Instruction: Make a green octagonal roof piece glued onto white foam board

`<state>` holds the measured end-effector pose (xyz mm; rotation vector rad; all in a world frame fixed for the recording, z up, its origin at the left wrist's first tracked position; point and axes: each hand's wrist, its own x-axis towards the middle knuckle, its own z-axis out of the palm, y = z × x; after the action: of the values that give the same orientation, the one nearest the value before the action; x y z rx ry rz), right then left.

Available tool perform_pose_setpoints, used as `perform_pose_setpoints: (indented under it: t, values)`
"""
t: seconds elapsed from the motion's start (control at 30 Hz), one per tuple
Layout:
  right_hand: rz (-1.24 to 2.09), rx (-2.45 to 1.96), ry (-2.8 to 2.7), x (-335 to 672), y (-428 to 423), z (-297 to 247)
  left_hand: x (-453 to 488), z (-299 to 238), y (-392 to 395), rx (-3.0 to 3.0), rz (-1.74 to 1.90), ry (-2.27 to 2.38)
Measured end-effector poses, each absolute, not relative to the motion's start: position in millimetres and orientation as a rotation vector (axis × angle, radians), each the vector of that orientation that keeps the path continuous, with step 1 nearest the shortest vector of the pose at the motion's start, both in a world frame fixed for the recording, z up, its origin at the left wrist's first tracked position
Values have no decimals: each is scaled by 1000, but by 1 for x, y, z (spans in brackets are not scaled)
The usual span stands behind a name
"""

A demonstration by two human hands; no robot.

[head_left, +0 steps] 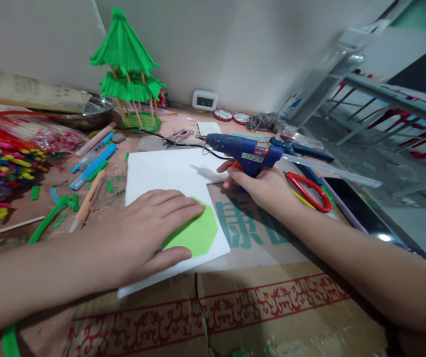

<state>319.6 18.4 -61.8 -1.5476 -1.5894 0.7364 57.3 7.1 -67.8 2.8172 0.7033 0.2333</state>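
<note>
My left hand (153, 228) lies flat with fingers stretched over a light green paper polygon (201, 230), covering its left part. Beneath the polygon is a white sheet (160, 168) on the cardboard. My right hand (261, 183) is wrapped round the handle of a blue hot glue gun (238, 148). The gun's metal nozzle points left above the far part of the sheet, and a clear glue stick (332, 171) sticks out of its back. A black cord (146, 131) runs off behind it to the left.
A green pipe-cleaner pagoda (127, 74) stands at the back. Bundled coloured pipe cleaners (4, 183) fill the left side, near markers (93, 166) and green scraps. Red-handled scissors (309, 192) and a phone (361, 208) lie right. A small clock (204, 100) and twine (267, 121) sit by the wall.
</note>
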Motion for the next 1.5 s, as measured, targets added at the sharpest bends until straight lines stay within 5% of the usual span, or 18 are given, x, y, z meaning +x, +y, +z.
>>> perform_pose_setpoints:
  t: [0.87, 1.2, 1.5]
  values:
    - [759, -1600, -1603, 324, 21, -63, 56, -55, 8, 2637, 449, 698]
    - [790, -1586, -1585, 322, 21, -62, 52, -49, -2, 2847, -30, 809]
    - [867, -1572, -1516, 317, 20, -60, 67, -65, -36, 3140, 261, 718]
